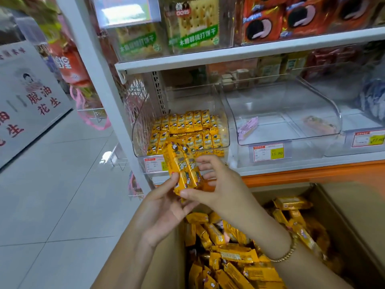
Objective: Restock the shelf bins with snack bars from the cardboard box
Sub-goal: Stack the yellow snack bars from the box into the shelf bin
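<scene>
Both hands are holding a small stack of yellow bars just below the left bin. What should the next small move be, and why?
Probably lift the held bars up and forward into the left bin. Both the left hand and right hand already grip them squared up, and that bin holds matching yellow bars in rows.

**Readable print on the shelves and the side panel**

The green band on the cracker packs (195, 24) on the top shelf, near its left end, reads 木糖醇梳打饼干. A yellow price tag (268, 152) on the front edge of the lower shelf, below the middle clear bin, shows 15.80. The grey panel (31, 97) at the left edge carries red characters 脱油花生. The yellow snack bars (183, 170) bear print too blurred to read. The other price tags cannot be made out.
</scene>
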Demonstrator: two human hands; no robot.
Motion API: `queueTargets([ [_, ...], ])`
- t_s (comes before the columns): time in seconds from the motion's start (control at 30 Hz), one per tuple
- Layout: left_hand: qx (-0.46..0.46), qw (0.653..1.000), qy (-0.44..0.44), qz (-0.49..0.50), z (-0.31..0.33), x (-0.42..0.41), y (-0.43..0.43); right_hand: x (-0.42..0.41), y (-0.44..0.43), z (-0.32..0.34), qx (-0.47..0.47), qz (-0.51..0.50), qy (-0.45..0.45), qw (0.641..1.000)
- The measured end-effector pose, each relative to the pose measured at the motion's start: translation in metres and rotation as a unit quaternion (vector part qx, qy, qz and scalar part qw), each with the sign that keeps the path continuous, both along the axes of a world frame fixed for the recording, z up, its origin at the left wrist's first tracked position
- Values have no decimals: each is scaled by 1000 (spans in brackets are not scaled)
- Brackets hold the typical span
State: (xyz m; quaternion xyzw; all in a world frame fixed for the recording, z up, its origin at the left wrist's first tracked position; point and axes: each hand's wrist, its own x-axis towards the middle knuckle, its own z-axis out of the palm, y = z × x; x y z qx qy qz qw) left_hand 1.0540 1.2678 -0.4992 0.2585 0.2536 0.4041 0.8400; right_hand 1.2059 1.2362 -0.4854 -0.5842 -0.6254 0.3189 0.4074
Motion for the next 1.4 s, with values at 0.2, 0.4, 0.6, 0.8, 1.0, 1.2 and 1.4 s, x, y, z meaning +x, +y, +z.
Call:
queueTargets([
  [0.2, 40, 998, 48, -4, 10, 6, 19, -9, 24, 8, 21, -23, -18, 999],
  [0.4, 133, 980, 140, 51, 22, -4, 38, 4, 70, 34, -37, 43, -63, 996],
  [0.6, 343, 660, 624, 238, 10, -18, 46, 25, 163, 69, 3, 89, -386, 918],
  [0.8, 383, 601, 669, 212, 0, -18, 51, 7, 215, 55, 23, 234, -577, 782],
  [1.0, 431, 581, 664, 192, -6, -26, 50, -12, 232, 33, 85, 266, -596, 753],
  [1.2, 455, 561, 669, 173, -12, -31, 50, -9, 242, 14, 89, 172, -546, 815],
  [1.4, 466, 578, 639, 200, -11, -31, 44, -5, 218, 20, 100, 119, -492, 857],
])
